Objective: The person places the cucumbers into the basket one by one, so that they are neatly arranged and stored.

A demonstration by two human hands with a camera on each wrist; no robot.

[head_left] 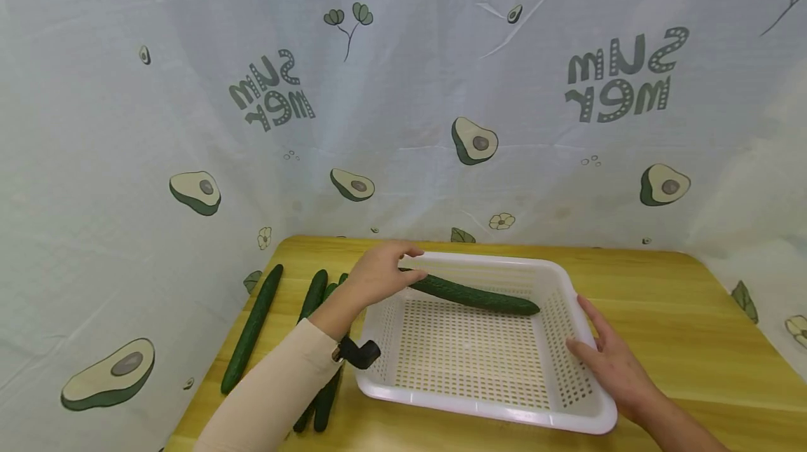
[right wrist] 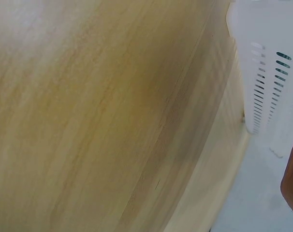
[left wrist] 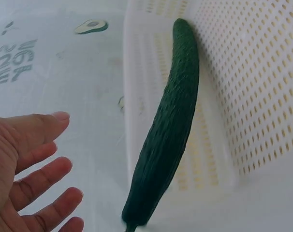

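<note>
A long green cucumber [head_left: 474,296] lies along the back of a white perforated plastic basket [head_left: 485,406], its near end raised toward the left rim. Over the basket's back left corner hovers my left hand [head_left: 381,274], fingers spread. In the left wrist view, a gap separates that hand [left wrist: 33,169] from the cucumber [left wrist: 168,121], and nothing is between its fingers. My right hand [head_left: 608,361] grips the basket's right side, with the thumb on the inner wall and fingers outside. Only a sliver of the right hand [right wrist: 292,179] shows in the right wrist view, beside the basket wall [right wrist: 267,29].
Left of the basket, several more cucumbers lie on the wooden table [head_left: 668,312]; one cucumber [head_left: 252,329] lies apart near the left edge. My left forearm partly covers the others. A white curtain [head_left: 403,101] printed with avocados hangs behind the table and along its sides.
</note>
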